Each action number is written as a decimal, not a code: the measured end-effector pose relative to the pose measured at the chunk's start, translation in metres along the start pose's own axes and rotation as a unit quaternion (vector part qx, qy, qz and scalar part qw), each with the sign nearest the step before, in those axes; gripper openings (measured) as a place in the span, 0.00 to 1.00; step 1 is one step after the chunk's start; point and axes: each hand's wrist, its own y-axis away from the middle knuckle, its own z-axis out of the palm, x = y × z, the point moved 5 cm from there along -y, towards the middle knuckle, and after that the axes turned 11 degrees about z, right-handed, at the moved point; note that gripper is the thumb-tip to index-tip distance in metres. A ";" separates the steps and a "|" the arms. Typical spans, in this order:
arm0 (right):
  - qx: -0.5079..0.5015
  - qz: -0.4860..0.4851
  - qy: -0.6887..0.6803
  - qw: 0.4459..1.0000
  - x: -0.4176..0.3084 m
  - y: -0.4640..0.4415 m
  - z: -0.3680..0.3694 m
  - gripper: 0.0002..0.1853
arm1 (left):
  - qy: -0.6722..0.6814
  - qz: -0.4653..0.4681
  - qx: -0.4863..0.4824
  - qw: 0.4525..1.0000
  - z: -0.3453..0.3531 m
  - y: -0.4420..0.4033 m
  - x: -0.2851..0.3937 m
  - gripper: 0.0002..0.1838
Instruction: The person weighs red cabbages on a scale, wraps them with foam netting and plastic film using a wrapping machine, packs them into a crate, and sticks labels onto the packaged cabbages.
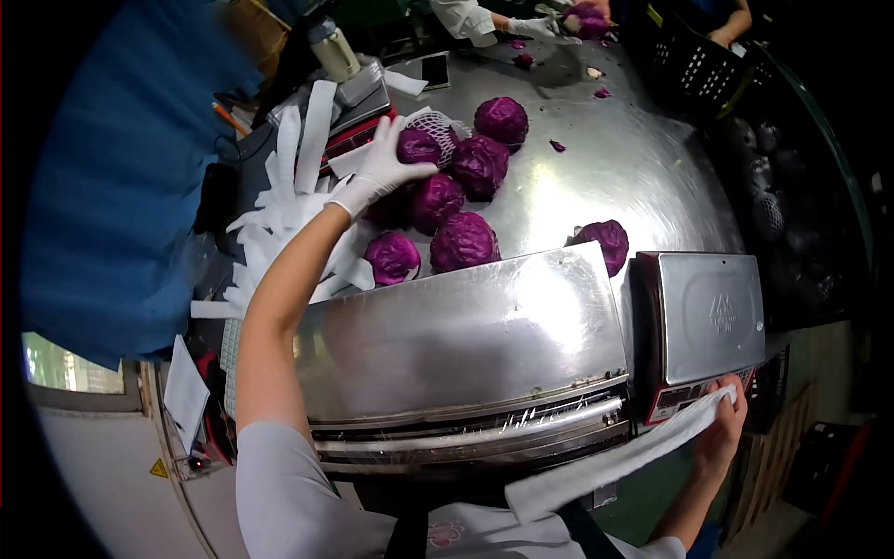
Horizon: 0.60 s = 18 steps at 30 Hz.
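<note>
My left hand (380, 168), in a white glove, reaches over the table with thumb and fingers spread against a small red cabbage (419, 146). It touches that cabbage; whether it bears any weight I cannot tell. A white foam net (438, 123) lies partly over the cabbage just behind. Other red cabbages (480, 168) cluster to the right and below the glove. Bare, my right hand (722, 424) pinches one end of a flattened white foam sleeve (624, 456), which hangs across to the left in front of my body.
A steel wrapping machine (456, 345) with a film roll stands before me. To its right is a scale (712, 317). Many white foam sleeves (289, 205) pile up at left beside another scale (358, 140). Across the table, a co-worker's gloved hand (535, 28) is near a cabbage. Black crate (698, 61) at right.
</note>
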 end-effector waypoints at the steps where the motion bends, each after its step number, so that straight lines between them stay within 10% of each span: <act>1: -0.001 0.011 -0.022 1.000 0.000 -0.001 0.004 0.17 | -0.045 0.000 -0.032 0.998 0.009 -0.005 0.005 0.59; 8: -0.029 -0.009 -0.068 0.997 0.001 0.002 -0.019 0.18 | 0.095 -0.100 0.047 0.989 0.021 -0.012 -0.041 0.45; 18: -0.002 0.025 -0.229 0.973 0.040 0.023 -0.081 0.32 | 0.426 -0.007 -0.104 0.899 0.013 -0.007 0.235 0.40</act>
